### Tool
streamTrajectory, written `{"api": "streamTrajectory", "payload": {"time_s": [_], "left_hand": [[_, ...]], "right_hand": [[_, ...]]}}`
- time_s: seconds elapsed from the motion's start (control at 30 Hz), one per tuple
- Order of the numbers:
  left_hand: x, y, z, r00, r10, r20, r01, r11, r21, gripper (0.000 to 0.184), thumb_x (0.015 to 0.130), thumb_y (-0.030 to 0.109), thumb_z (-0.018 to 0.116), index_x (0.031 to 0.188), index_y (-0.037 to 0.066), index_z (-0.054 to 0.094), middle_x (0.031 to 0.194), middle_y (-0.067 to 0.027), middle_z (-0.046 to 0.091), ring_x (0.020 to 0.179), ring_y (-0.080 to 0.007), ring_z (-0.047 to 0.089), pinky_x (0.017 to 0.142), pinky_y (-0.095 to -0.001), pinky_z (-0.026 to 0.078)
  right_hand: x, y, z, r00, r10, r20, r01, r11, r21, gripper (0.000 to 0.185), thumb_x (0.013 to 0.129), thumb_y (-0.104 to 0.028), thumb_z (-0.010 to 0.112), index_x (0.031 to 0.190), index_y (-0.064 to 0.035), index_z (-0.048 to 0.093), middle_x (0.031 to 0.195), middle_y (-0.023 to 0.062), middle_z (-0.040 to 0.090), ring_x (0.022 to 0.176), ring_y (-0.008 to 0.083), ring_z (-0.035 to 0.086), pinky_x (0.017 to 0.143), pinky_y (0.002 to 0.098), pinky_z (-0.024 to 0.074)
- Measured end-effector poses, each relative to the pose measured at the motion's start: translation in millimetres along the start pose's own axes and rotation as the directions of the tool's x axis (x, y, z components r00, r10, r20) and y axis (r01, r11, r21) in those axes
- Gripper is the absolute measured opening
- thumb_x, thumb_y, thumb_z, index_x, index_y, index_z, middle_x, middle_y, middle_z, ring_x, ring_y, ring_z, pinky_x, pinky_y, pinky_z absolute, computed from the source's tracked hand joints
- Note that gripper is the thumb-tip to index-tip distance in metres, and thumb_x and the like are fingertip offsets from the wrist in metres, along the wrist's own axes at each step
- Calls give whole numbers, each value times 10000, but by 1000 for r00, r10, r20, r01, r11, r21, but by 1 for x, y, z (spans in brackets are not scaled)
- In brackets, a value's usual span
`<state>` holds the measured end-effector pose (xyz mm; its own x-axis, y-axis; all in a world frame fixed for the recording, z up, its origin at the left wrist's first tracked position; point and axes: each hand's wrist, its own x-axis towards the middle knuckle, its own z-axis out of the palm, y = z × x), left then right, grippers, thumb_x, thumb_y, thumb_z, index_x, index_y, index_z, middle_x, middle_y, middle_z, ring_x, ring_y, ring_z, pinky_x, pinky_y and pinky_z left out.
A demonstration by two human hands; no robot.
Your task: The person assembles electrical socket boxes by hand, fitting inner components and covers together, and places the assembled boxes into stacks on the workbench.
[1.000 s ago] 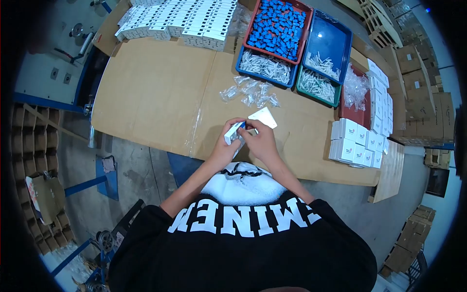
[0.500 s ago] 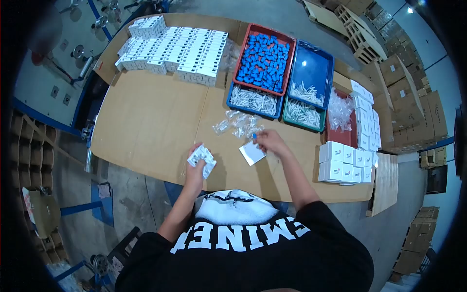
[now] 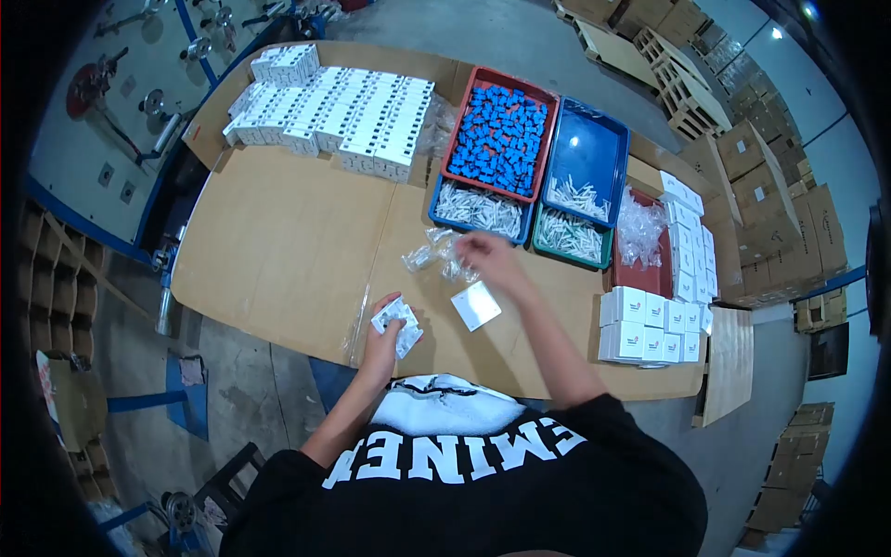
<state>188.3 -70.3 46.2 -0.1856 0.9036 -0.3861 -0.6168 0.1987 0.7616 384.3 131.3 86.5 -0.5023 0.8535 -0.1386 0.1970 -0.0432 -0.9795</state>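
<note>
My left hand (image 3: 381,345) is closed around a white printed packet (image 3: 399,325), low over the front of the table. My right hand (image 3: 492,258) reaches over a small heap of clear plastic packets (image 3: 430,251). Its fingers are bent and smeared by motion, so I cannot see whether anything is between them. Just below that hand a flat white square box (image 3: 476,305) lies on the cardboard, nearer to me than the clear packets.
A red tray (image 3: 449,141) of small blue parts rests above a blue tray (image 3: 525,223) of white sticks. Beside them are another blue tray (image 3: 594,139) and a green tray (image 3: 577,261). White boxes (image 3: 640,323) are stacked at right, rows of white cartons (image 3: 371,102) at back left.
My right hand has moved away from the white square box, up and left onto the clear packets. The small blue piece at its fingertips no longer shows. My left hand keeps its packet.
</note>
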Motion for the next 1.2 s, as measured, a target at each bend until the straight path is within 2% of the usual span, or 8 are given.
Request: {"api": "streamTrajectory", "payload": {"time_s": [0.13,0.33,0.6,0.87,0.97,1.03,1.13,1.2], "left_hand": [[6,-20,1,998,57,-2,-57,992,112,427,1028,144,524,1450,93,479,1172,-88,621,1056,-161,634,906,-302,540],[5,-31,0,998,-41,56,38,998,59,403,1091,298,509,1439,95,493,1204,-65,605,1094,-142,601,942,-269,475],[9,-27,-21,977,-179,-115,181,983,7,608,1056,611,412,1416,136,529,1065,-71,665,937,-202,710,697,-525,637],[4,-8,-17,960,-280,0,280,958,-61,628,1050,619,321,1427,166,540,1123,-52,698,980,-194,709,796,-446,605],[7,-6,-8,942,-337,8,337,940,-50,658,1055,641,324,1427,145,545,1147,-60,703,1016,-205,704,850,-458,589],[9,-4,-2,942,-333,39,333,943,-2,701,1047,689,317,1423,144,548,1143,-64,703,1007,-201,701,848,-460,582],[6,4,10,940,-341,35,340,940,19,735,1015,744,329,1404,165,562,1107,-55,705,974,-189,700,840,-434,563],[6,6,10,939,-340,60,339,941,15,752,1010,755,322,1406,163,564,1100,-58,707,963,-191,702,838,-431,565]], "right_hand": [[-77,9,85,974,29,226,-4,994,-113,167,945,-134,725,1045,-1,714,866,26,698,820,103,642,738,278,520],[-90,17,99,981,151,121,-127,975,-183,105,914,-87,710,967,0,683,833,50,690,781,110,621,724,283,511],[-45,19,49,955,-71,-288,-21,953,-304,283,942,-198,700,1143,0,685,906,126,735,792,241,707,736,362,554],[-74,61,4,928,152,-340,-366,541,-757,552,808,-439,838,1153,-43,668,1114,132,691,1022,344,695,857,473,548],[-82,79,5,926,143,-349,-361,603,-712,526,797,-371,874,1133,-32,652,1053,131,702,955,307,711,849,431,552],[-78,85,1,916,248,-314,-351,875,-333,399,849,-240,858,1106,-24,642,998,115,718,904,237,719,834,353,550],[-82,72,3,920,364,-143,-308,900,310,289,905,-129,806,1104,-15,630,975,97,726,890,178,712,798,304,546],[-88,51,7,908,404,-114,-325,848,418,239,941,-117,769,1108,-21,628,1011,95,729,911,163,713,771,308,554]]}}
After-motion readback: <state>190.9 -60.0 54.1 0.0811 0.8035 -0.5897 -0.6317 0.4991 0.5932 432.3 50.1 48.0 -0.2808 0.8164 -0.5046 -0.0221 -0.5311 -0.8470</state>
